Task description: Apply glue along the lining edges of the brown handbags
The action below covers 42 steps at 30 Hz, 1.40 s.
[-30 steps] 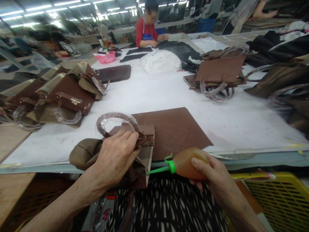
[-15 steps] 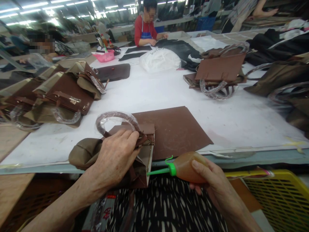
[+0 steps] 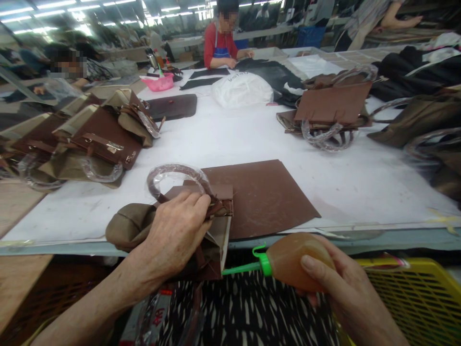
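Observation:
My left hand (image 3: 173,235) is closed on the top edge of a brown handbag (image 3: 212,226) that hangs over the near edge of the white table (image 3: 230,139). The bag's plastic-wrapped handle (image 3: 176,174) arches just above my fingers. My right hand (image 3: 342,288) grips an amber squeeze bottle (image 3: 297,262) with a green cap and a long green nozzle (image 3: 239,270). The nozzle tip touches the bag's pale side edge low down. A brown leather sheet (image 3: 266,197) lies under the bag on the table.
Finished brown handbags (image 3: 101,134) are piled at the left, more bags (image 3: 327,110) at the right. A yellow mesh basket (image 3: 414,298) stands by my right knee. A white bag (image 3: 241,90), dark leather pieces and a pink tub (image 3: 158,84) lie at the far end, where other people work.
My right hand and the bottle have moved down and slightly right, so the nozzle tip has slid lower along the bag's edge. My left hand keeps its grip.

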Each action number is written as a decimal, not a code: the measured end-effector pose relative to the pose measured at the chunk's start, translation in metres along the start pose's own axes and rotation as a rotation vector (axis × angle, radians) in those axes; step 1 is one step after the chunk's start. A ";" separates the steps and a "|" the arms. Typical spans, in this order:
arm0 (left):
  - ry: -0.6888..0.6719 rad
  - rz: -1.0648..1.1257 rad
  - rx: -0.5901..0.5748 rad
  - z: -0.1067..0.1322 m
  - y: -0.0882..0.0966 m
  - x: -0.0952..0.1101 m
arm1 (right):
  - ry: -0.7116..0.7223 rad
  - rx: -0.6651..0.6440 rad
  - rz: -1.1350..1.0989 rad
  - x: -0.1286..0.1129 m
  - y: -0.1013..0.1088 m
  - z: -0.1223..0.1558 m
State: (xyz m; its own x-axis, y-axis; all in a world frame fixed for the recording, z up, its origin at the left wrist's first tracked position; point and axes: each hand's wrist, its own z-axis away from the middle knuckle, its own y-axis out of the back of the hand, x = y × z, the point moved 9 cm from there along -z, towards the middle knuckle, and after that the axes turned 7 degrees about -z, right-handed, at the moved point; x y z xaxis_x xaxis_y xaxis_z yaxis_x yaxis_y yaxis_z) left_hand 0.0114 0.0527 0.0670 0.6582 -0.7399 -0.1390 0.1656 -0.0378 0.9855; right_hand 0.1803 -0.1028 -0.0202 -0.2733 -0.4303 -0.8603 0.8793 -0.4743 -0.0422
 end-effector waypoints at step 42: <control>-0.016 0.107 0.014 -0.002 0.004 -0.013 | 0.343 0.135 0.330 -0.020 -0.004 -0.077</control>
State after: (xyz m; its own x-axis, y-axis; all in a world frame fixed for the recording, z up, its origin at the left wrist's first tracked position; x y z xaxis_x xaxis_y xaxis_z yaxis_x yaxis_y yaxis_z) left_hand 0.0049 0.0637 0.0731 0.6600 -0.7506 -0.0312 0.0843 0.0328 0.9959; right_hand 0.2119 -0.0330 -0.0422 0.1752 -0.3074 -0.9353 0.8329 -0.4602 0.3073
